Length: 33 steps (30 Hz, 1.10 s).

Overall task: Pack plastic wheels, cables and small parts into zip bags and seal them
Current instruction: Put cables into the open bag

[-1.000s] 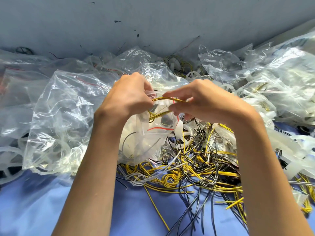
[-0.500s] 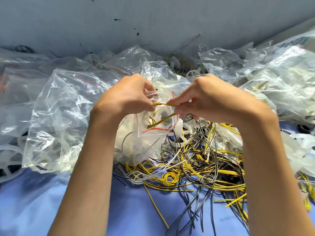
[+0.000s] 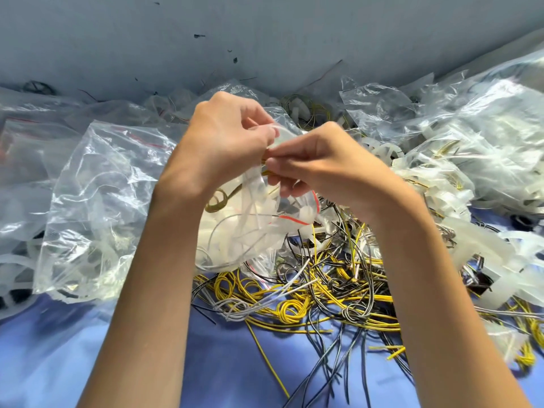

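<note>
Blue cloth point(image 3: 59, 363), tangled wires point(image 3: 323, 295); left hand point(image 3: 226, 142) and right hand point(image 3: 321, 163) pinch crinkly clear zip bag point(image 3: 250, 225) with fingers point(image 3: 294, 150).

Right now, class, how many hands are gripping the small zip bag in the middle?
2. The left hand pinches the top of the bag from the left side; the right hand pinches it from the right, fingertips close together. No other hands are in view.

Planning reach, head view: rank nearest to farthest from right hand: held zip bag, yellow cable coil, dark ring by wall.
1. zip bag, touching the right hand.
2. yellow cable coil, table below.
3. dark ring, far left by wall.
</note>
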Available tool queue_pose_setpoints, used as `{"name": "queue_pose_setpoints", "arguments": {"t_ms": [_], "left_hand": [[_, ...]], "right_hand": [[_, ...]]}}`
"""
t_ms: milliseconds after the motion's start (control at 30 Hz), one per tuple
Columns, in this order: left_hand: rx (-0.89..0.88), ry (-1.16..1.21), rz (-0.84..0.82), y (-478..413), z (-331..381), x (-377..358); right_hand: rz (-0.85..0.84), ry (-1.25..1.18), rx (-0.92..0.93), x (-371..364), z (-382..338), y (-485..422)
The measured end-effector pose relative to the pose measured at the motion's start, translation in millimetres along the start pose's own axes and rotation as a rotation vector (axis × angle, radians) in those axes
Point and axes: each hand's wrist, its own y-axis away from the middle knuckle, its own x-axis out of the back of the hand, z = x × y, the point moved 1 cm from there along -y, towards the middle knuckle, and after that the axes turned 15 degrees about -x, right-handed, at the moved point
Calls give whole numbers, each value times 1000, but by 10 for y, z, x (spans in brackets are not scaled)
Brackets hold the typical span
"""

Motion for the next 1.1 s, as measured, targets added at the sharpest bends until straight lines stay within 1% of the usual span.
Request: {"name": "queue_pose_setpoints", "arguments": {"t_ms": [33,67,133,200,300,333,400,467,500,533,600,667,733,767,967,1100], "left_hand": [[-8,2,10,0,2,8],[-14,5,15,0,7,13],[-20,14,12,5,21,13],[-18,19,-6,15,27,11],[-14,31,-26,30,40,11],[-16,33,-30,29,47,7],[-30,28,-39,19,58,-7],[-40,17,-39,10,57,-16],[-41,19,-33,9,53,-14],[-41,26,-22,9,46,-7],[-39,41,-7,15,34,14],[-29,46,-14,25,21,23],[-18,55,-21,28,4,26],[-15,61,-16,27,-4,29],[0,59,8,19,-35,57],[6,57,16,23,-37,71]], "right_hand": [[23,151,16,-52,-10,-10],[35,354,28,-124,-13,-28],[35,709,14,-281,2,-59],[-39,844,-35,-378,36,-70],[-148,926,-54,-362,43,-25],[-138,929,-47,-316,37,-10],[-41,817,-45,-232,0,7],[68,703,12,-218,-16,0],[87,682,46,-250,-30,-3],[82,669,68,-286,-25,-22],[11,681,39,-376,17,-72],[-58,787,0,-443,51,-82],[-79,873,13,-412,53,-60],[-74,873,18,-361,41,-38],[-26,681,20,-16,-21,94],[77,621,18,72,7,97]]}}
